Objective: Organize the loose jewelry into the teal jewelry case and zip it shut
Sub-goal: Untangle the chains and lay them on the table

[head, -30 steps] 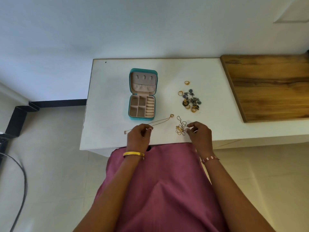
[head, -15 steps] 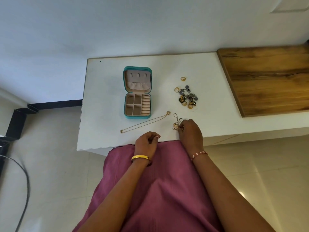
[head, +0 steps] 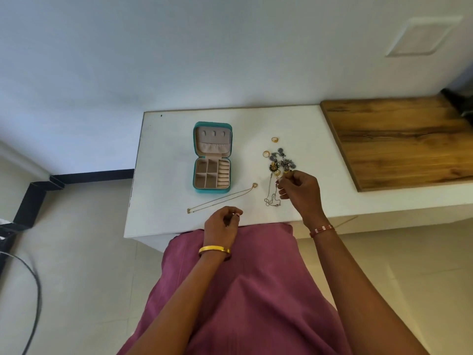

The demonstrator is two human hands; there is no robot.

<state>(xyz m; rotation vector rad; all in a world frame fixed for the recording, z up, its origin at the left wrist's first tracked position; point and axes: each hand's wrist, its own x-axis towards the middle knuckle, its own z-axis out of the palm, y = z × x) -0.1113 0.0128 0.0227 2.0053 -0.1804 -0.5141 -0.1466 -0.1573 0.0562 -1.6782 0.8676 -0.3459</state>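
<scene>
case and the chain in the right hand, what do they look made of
Case: teal outside with a smooth, leather-like look, possibly faux leather; pale beige lining that looks soft and matte, like velvet or suede cloth, gathered into a pocket in the lid. Chain, pinched by the right hand: thin links with a dull silvery-gold glint, so metal, though which one cannot be told.

— Where do we find the teal jewelry case (head: 212,158)?
— Open and flat on the bench, lid back, beige compartments bare.
— And our loose pieces?
— A gold chain (head: 222,198) lies stretched just before it; rings and earrings (head: 280,160) cluster to its right, a second chain (head: 272,194) below them.
</scene>
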